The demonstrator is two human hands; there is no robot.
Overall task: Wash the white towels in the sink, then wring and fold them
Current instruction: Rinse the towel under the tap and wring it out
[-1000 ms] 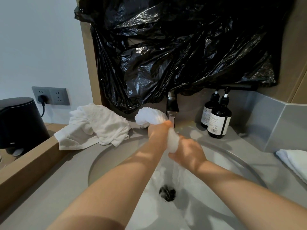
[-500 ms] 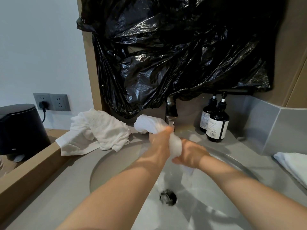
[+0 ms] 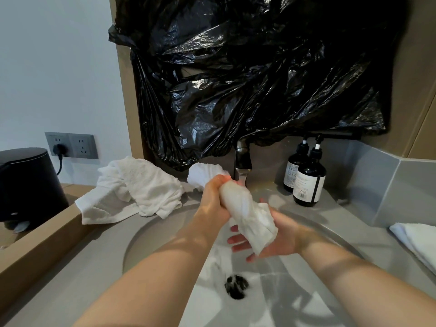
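Towel (image 3: 245, 213), twisted: left hand (image 3: 212, 204) fingers clenched round top; right hand (image 3: 280, 241) fingers spread beneath. Risk: slack end drops into sink (image 3: 153, 232).

White wall (image 3: 59, 67) — black plastic sheet (image 3: 259, 79)

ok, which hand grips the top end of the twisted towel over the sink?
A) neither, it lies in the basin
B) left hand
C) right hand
B: the left hand is curled round the top of the twisted towel near the tap, while the right hand lies open under its lower end, fingers straight.
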